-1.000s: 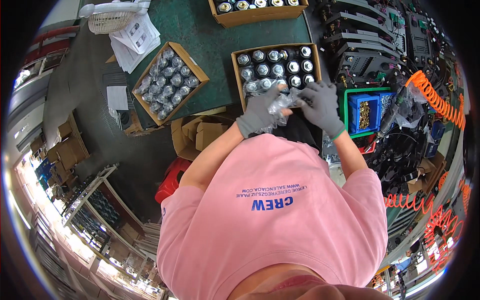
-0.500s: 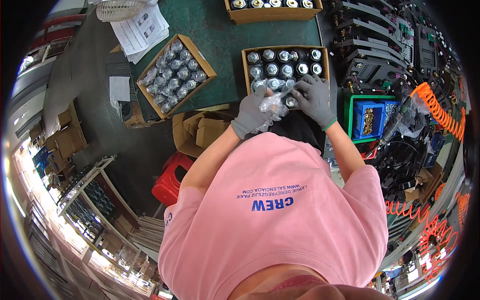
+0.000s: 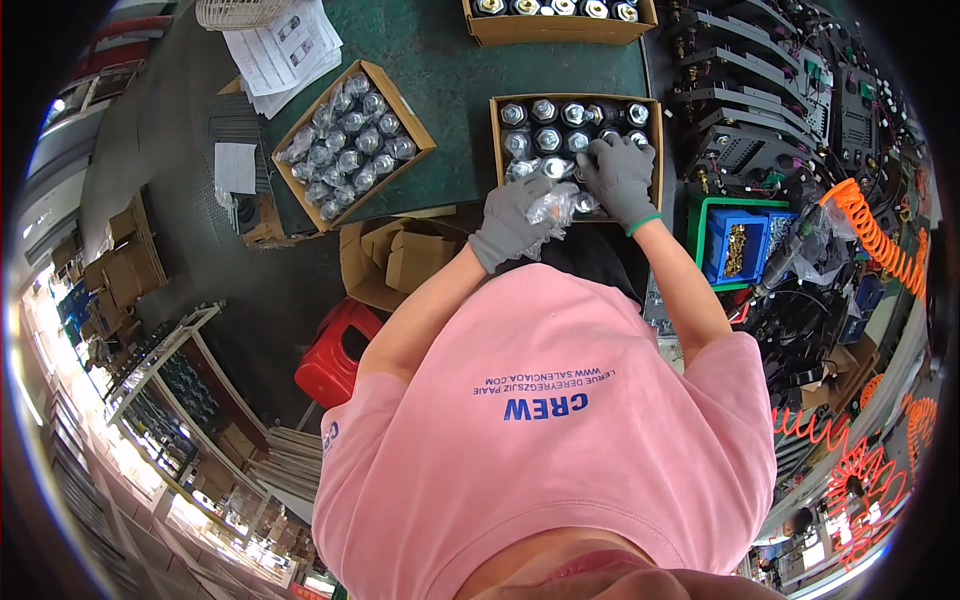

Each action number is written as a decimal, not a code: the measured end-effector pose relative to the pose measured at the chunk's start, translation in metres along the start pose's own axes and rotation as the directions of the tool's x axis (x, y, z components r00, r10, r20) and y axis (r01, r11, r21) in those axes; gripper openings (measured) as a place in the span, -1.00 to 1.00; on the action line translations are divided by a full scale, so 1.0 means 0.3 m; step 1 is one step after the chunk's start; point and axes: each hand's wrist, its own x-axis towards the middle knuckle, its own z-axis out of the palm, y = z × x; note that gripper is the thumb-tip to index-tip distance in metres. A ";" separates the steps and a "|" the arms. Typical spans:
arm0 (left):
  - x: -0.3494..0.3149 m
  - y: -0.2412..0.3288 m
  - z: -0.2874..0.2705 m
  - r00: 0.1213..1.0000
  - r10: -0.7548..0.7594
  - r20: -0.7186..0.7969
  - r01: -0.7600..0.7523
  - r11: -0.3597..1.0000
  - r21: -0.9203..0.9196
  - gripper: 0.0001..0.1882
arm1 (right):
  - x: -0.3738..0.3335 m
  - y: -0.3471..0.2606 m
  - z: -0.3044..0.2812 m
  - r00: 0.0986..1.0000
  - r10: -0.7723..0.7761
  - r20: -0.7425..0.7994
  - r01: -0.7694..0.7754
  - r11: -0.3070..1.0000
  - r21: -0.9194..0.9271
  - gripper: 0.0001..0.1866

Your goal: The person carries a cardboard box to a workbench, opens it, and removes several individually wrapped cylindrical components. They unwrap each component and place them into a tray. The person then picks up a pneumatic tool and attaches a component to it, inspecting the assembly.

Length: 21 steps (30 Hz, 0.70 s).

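Observation:
Both of my hands wear grey gloves. My left hand (image 3: 510,218) is closed around crumpled clear plastic bags (image 3: 556,206) at the near left corner of a cardboard box (image 3: 494,135). In that box stand rows of black, round parts with silver hex nuts (image 3: 546,139) on top; those in the near rows look wrapped in clear plastic. My right hand (image 3: 620,178) is over the box's near right part, fingers bent down among the parts. Whatever its fingertips grip is hidden beneath the glove.
A tilted cardboard box (image 3: 420,140) of plastic-wrapped parts is to the left on the green table (image 3: 440,75). Another box (image 3: 560,30) of parts stands at the far edge. Paper sheets (image 3: 285,50) lie far left. Blue bins (image 3: 715,245) and an orange coiled hose (image 3: 880,230) are on the right.
My right hand has moved away from the plastic, farther into the box, with its fingers bent down. My left hand still holds the plastic bags, slightly nearer the box.

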 end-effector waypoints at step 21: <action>0.095 0.063 0.025 0.995 -0.065 -0.073 0.070 0.996 0.058 -0.35 | -0.075 -0.025 -0.184 0.899 -0.289 -0.330 0.419 0.789 0.450 -0.87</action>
